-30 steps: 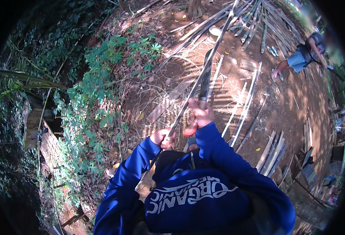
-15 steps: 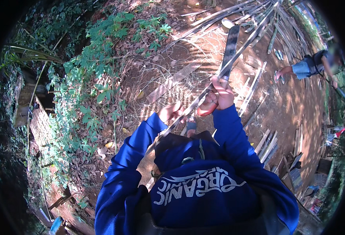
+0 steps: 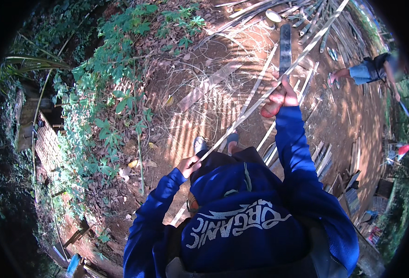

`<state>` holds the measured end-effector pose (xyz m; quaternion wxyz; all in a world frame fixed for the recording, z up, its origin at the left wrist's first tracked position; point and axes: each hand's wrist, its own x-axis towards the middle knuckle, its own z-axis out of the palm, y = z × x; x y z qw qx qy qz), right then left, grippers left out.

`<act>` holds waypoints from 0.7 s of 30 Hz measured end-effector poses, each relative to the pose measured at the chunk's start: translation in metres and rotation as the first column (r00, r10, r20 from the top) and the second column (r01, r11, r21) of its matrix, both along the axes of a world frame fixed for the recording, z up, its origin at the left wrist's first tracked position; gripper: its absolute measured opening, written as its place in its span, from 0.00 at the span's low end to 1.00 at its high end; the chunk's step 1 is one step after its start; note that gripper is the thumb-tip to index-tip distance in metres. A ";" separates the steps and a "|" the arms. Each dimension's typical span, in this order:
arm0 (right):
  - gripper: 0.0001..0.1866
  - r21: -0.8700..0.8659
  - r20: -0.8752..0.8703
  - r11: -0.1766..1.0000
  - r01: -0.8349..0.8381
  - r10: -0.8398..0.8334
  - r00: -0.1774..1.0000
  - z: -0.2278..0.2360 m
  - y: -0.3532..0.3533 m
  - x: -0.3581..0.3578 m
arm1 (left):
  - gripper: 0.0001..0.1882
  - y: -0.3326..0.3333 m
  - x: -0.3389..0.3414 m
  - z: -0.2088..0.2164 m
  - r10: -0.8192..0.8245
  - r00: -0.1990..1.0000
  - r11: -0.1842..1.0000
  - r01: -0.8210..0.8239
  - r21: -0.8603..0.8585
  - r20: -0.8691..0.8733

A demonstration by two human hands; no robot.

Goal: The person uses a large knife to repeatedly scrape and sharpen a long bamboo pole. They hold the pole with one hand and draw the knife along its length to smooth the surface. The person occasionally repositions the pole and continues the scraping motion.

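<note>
A long pale bamboo strip [image 3: 234,126] runs slantwise across the view, from near my waist up to the far right. My left hand [image 3: 189,166] is closed around its near end. My right hand [image 3: 288,95] is closed on a machete whose reddish-orange handle [image 3: 270,109] shows below the fingers. The machete's dark, broad blade [image 3: 285,46] points away from me. The strip crosses over the blade's base and touches my right hand; whether the fingers also grip it I cannot tell.
Curly shavings [image 3: 204,88] and a flat board [image 3: 209,86] lie on the dirt ahead. More strips [image 3: 322,157] lie at the right, with a pile of poles [image 3: 343,34] at the far right. A person in blue shorts [image 3: 361,74] stands there. Green plants [image 3: 116,60] grow at left.
My left hand has moved down and left to the strip's near end. My right hand has shifted right and away from me with the machete. The hands are farther apart.
</note>
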<state>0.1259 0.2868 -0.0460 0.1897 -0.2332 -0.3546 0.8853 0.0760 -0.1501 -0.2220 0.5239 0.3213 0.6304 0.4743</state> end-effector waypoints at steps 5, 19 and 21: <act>0.17 -0.001 0.074 0.995 0.102 -0.102 0.992 0.007 0.038 -0.028 | 0.18 0.024 0.002 0.067 0.133 0.950 0.990 -0.113 0.084 -0.284; 0.07 0.636 0.209 0.646 0.421 -0.670 0.712 -0.012 -0.026 0.055 | 0.14 0.103 -0.025 0.172 -0.045 0.989 0.989 0.065 -0.133 0.144; 0.07 0.848 0.259 0.520 0.106 -0.580 0.773 -0.027 -0.024 0.079 | 0.13 0.124 -0.024 0.177 0.025 0.996 0.994 -0.034 -0.103 -0.089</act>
